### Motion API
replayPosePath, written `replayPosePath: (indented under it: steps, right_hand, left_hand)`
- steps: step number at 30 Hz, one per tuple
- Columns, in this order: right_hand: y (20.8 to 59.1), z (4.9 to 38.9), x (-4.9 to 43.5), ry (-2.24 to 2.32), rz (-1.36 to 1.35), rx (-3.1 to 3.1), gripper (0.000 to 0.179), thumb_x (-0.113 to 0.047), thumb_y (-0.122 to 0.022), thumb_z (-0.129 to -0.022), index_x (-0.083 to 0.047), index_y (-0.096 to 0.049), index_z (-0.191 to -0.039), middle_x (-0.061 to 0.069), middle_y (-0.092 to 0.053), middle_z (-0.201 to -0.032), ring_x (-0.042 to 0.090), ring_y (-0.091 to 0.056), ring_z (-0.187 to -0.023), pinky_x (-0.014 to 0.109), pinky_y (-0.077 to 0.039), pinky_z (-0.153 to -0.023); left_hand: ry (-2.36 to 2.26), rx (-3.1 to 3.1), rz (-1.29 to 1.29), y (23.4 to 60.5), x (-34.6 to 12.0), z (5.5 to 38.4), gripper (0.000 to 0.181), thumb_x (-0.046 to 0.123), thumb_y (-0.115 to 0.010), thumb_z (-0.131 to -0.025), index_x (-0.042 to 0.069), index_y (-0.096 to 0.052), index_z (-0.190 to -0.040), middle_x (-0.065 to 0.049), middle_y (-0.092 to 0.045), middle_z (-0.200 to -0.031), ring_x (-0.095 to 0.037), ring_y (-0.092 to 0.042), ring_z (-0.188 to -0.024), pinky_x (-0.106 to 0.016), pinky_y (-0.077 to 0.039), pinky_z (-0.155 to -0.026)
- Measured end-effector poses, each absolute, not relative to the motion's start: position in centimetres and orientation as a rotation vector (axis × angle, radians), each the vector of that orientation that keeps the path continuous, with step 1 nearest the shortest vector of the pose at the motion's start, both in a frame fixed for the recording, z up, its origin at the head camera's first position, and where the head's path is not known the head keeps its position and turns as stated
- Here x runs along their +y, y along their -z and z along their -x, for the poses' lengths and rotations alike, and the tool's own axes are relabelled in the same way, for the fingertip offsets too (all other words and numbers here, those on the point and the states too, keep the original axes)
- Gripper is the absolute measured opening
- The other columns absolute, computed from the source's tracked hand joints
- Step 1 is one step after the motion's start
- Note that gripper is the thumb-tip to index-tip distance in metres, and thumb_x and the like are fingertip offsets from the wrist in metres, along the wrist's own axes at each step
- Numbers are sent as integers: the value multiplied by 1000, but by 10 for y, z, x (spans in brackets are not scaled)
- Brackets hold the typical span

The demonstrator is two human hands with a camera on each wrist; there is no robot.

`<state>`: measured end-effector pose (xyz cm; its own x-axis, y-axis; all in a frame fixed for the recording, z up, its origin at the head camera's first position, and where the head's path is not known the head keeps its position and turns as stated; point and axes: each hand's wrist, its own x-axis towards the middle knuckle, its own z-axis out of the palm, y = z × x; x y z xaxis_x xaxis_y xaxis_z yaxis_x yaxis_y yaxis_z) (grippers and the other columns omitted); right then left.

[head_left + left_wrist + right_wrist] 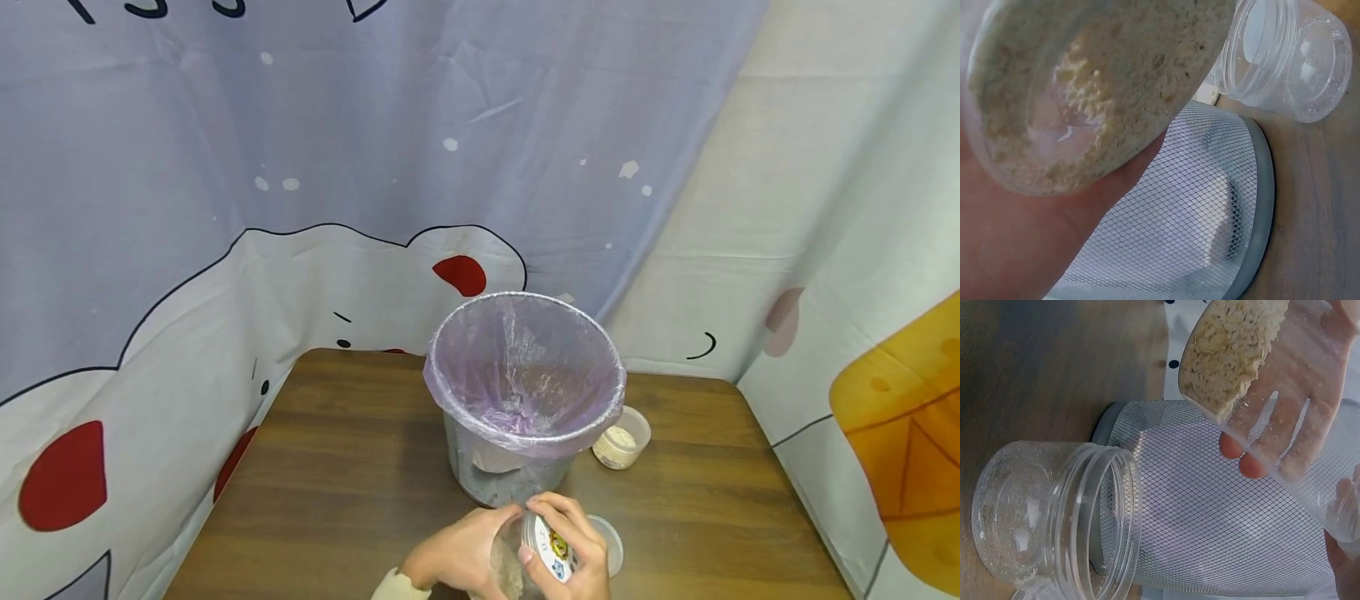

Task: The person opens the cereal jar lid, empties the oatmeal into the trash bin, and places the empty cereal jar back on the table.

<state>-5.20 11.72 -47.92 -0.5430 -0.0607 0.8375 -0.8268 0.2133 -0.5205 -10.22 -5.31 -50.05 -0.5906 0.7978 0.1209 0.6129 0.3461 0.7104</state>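
In the head view my left hand (461, 550) grips the body of a clear plastic jar (506, 567). Beige flakes (1232, 359) lie heaped at one end of this tilted jar in the right wrist view. My right hand (581, 542) has its fingers and thumb curled around the jar's white lid (558, 552), which carries small cartoon prints. Close by the right hand stands a second clear jar (1029, 506), lidless, with pale specks on its walls.
Just beyond the hands is a wire-mesh bin (502, 483) with a purple plastic liner (517, 367) folded over its rim. A small lidless tub (622, 440) of pale flakes sits right of it on the wooden table (330, 492). Printed curtains (360, 125) hang behind.
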Motion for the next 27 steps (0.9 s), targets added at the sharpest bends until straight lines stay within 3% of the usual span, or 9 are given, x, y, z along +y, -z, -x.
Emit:
replayPosePath:
  steps: [11,18,27]
  right_hand:
    - [475,53,118,-1355,-887,-1776,50,4,-70,-57,12,-61,-106,21,-59,-103,27,-55,-96,23,-45,-88]
    - [462,53,117,-1327,-906,-1750,48,2,-70,-59,12,-61,-105,23,-59,-101,28,-55,-95,24,-46,-86]
    - [455,53,118,-1296,-955,-1734,46,-2,-70,-63,13,-60,-105,23,-59,-103,29,-55,-95,25,-46,-87]
  left_hand:
    - [-1175,2250,-1291,505,-54,105,94,40,-84,-57,18,-36,-134,10,-50,-123,-3,-48,-111,-24,-41,-94]
    - [-1321,2213,-1254,511,-52,104,86,26,-84,-57,16,-37,-128,4,-50,-120,-6,-49,-107,-24,-44,-91]
    - [-1462,2053,-1278,512,-57,107,81,23,-83,-60,16,-43,-129,6,-55,-117,-4,-52,-104,-24,-44,-91]
